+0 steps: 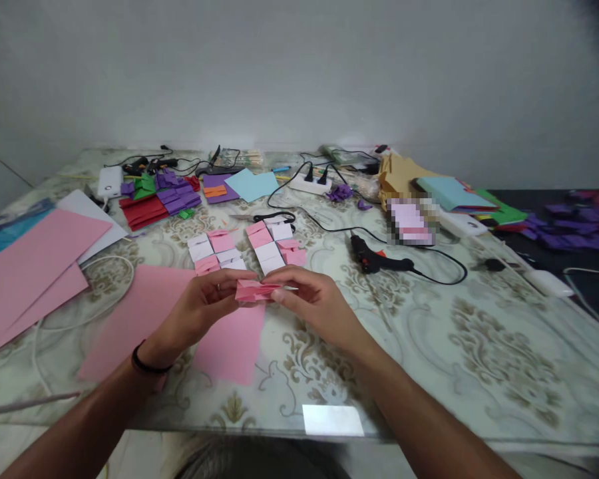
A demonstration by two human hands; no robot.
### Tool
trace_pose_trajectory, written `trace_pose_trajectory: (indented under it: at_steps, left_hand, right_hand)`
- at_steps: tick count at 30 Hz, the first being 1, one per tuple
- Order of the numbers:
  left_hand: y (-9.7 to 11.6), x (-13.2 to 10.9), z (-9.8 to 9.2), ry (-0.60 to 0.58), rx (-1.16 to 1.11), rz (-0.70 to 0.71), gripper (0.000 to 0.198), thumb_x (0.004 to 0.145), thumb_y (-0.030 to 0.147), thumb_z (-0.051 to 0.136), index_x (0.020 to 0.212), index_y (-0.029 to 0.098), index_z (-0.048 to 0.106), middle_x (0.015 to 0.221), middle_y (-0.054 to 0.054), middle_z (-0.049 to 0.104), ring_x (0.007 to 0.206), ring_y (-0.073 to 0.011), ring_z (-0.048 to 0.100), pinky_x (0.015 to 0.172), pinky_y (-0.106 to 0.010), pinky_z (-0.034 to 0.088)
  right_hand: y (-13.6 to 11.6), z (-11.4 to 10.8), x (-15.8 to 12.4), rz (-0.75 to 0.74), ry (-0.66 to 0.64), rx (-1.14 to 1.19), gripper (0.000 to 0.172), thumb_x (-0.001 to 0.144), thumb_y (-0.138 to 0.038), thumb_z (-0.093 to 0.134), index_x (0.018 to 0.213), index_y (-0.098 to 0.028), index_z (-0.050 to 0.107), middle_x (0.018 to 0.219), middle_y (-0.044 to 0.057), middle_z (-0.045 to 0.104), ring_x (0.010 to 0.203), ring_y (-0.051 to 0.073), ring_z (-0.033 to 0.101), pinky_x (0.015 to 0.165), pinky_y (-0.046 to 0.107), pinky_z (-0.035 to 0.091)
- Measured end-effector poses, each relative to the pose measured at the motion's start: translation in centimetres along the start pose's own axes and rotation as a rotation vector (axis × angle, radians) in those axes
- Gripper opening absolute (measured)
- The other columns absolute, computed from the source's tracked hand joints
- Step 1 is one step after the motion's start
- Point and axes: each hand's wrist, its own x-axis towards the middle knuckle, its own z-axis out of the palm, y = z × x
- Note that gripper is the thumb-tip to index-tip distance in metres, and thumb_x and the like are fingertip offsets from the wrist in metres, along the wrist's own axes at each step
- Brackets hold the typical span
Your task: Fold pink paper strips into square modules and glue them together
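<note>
Fingers of both hands meet over a patterned, glossy pale tabletop [404,386]; the left hand [209,297] pinches one end of a small, pleated piece of pink paper [253,291], while the right hand [313,297] grips its other end between thumb and fingers, holding it above the table. The piece is creased into layers and looks well advanced, though whether its last fold is made cannot be told; at 7 o'clock, reaching under it, lies a flat, unfolded pink paper strip [229,352], and toward 8 o'clock, under the left wrist, a larger flat pink paper sheet [134,316]. Finished work appears to sit just beyond; one block of folded pink and white paper squares [220,239] rests at 11 o'clock, a second pink-and-white paper block [268,257] near 12, both ragged at the edges and seemingly incomplete. A black pistol-shaped glue gun [377,258] lies unheld at 2 o'clock; between 10 and 11, farther off, red, purple and green folded paper pieces [162,199] are grouped; at 9 o'clock, broad uncut-looking pink paper sheets [34,273] suggest plenty is left to fold.
</note>
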Motion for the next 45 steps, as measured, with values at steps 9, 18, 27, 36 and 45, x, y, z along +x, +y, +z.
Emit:
trace_pose_trajectory:
  at_steps: [9, 18, 27, 36, 45]
  left_hand:
    - [0.2, -0.3, 0.3, -0.017, 0.128, -0.023, 0.035, 0.089, 0.033, 0.078, 0.121, 0.020, 0.078, 0.102, -0.011, 0.082, 0.093, -0.0246, 0.078, 0.088, -0.036, 0.061]
    - [0.6, -0.6, -0.2, 0.019, 0.290, 0.019, 0.036, 0.094, 0.038, 0.071, 0.125, 0.020, 0.077, 0.081, -0.004, 0.072, 0.072, -0.0157, 0.062, 0.066, -0.026, 0.051]
    - [-1.3, -0.2, 0.4, 0.197, 0.162, 0.172, 0.022, 0.086, 0.032, 0.083, 0.102, 0.018, 0.078, 0.089, -0.006, 0.079, 0.080, -0.0164, 0.073, 0.070, -0.023, 0.057]
    - [-1.0, -0.3, 0.3, 0.181, 0.279, 0.281, 0.012, 0.090, 0.023, 0.078, 0.100, 0.021, 0.084, 0.080, -0.005, 0.080, 0.070, -0.0131, 0.072, 0.061, -0.019, 0.055]
    - [-0.9, -0.5, 0.8, 0.211, 0.211, 0.329, 0.009, 0.087, 0.021, 0.081, 0.083, 0.017, 0.074, 0.068, 0.000, 0.069, 0.057, -0.0075, 0.056, 0.051, -0.016, 0.044]
  right_hand:
    - [0.2, 0.0, -0.1, 0.024, 0.035, -0.106, 0.022, 0.094, -0.042, 0.070, 0.093, -0.022, 0.080, 0.087, 0.004, 0.079, 0.079, 0.019, 0.071, 0.074, 0.031, 0.056]
    - [1.0, 0.7, 0.2, -0.075, 0.082, -0.066, 0.007, 0.086, -0.030, 0.081, 0.090, -0.025, 0.081, 0.100, 0.006, 0.074, 0.095, 0.020, 0.069, 0.083, 0.033, 0.057]
    - [2.1, 1.9, 0.1, 0.007, 0.181, 0.115, 0.006, 0.079, -0.022, 0.082, 0.085, -0.025, 0.083, 0.108, 0.005, 0.072, 0.099, 0.018, 0.068, 0.086, 0.030, 0.053]
    - [2.0, 1.8, 0.0, 0.133, 0.121, 0.253, 0.013, 0.076, -0.025, 0.085, 0.088, -0.028, 0.085, 0.091, 0.001, 0.082, 0.082, 0.016, 0.072, 0.077, 0.028, 0.054]
    - [0.7, 1.9, -0.3, 0.088, 0.149, 0.136, 0.018, 0.073, -0.031, 0.090, 0.086, -0.024, 0.082, 0.082, 0.002, 0.078, 0.075, 0.017, 0.068, 0.070, 0.030, 0.053]
